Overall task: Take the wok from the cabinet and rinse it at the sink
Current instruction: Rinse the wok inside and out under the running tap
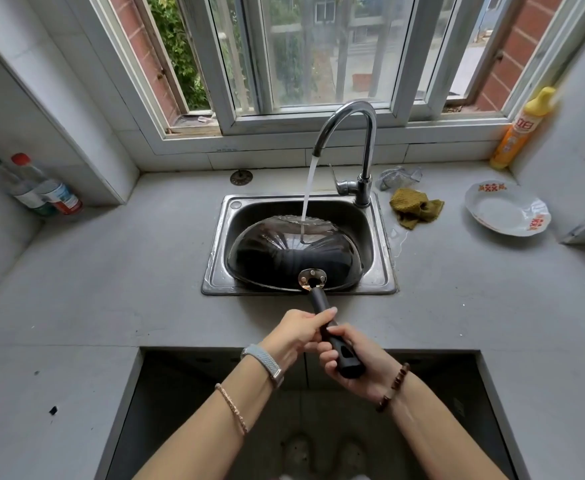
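Black wok point(284, 258) upside down in the steel sink point(384, 261).
Its wet domed underside faces up; a water stream point(306, 199) strikes it toward 12 o'clock, and its dark handle point(320, 301) juts past the sink rim at 6 o'clock.

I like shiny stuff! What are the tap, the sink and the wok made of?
The tap looks like polished chromed metal: bright, mirror-like reflections. The sink seems brushed stainless steel, grey and dull-shiny. The wok is probably dark metal, glossy where wet; its handle looks like matte black plastic.
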A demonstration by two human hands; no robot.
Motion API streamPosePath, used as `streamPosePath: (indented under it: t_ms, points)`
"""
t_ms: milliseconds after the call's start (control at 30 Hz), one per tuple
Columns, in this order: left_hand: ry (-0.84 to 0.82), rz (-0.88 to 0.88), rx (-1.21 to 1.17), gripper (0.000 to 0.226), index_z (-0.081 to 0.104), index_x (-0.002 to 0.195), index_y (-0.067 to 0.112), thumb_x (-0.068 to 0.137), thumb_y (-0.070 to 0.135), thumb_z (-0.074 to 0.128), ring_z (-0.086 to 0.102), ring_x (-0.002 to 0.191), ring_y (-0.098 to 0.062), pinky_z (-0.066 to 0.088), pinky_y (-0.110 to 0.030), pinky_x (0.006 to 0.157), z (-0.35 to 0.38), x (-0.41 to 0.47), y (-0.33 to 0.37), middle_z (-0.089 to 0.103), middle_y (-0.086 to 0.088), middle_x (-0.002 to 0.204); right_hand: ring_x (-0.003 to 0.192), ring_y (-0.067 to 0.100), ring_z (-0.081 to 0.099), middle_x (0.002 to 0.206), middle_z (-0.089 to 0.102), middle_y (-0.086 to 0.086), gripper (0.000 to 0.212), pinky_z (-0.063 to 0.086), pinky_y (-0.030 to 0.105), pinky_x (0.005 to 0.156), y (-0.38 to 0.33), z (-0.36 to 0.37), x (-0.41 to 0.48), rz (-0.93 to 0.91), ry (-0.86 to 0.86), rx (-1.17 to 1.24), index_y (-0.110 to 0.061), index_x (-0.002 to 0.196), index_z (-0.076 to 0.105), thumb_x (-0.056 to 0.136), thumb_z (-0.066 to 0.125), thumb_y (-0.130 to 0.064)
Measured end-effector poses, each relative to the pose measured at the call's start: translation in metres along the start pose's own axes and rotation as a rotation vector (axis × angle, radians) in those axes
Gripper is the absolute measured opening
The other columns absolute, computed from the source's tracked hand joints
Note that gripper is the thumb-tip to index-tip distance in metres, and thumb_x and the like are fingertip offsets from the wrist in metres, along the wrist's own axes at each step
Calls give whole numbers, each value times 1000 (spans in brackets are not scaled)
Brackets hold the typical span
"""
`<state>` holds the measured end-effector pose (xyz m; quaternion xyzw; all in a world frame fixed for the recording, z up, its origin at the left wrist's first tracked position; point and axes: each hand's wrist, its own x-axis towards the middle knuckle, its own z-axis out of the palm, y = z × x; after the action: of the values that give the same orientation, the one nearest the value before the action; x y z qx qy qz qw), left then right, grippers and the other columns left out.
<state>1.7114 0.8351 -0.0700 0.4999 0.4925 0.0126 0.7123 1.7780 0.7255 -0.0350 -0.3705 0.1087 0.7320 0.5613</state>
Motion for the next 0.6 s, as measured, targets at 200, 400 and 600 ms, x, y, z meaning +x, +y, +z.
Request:
streamPosePath:
  t_ms: [200, 400, 600]
  points:
    - [12, 100, -69, 36, 55, 63, 8, 86, 31, 69, 41, 28, -6, 38, -15, 34, -7, -17, 57, 40, 3, 40, 50, 10, 54, 67, 52, 5, 23, 51, 17, 48, -35, 38, -13, -100, -150, -76, -5, 88, 54, 85, 50, -28]
    - [43, 125, -116, 33, 53, 66, 9, 87, 29, 68, 35, 24, -6, 30, -12, 29, -9, -21, 107, 35, -2, 50, 51, 11, 53, 68, 53, 1, 43, 48, 20, 47, -62, 63, -8, -203, -223, -184, -11, 88, 59, 95, 38, -48]
    - [46, 134, -160, 32, 52, 67, 10, 85, 29, 70, 34, 23, -7, 31, -12, 30, -7, -12, 141, 41, 3, 38, 51, 11, 47, 69, 49, 0, 49, 43, 19, 47, -82, 79, -6, -300, -286, -123, -16, 83, 65, 89, 40, -57]
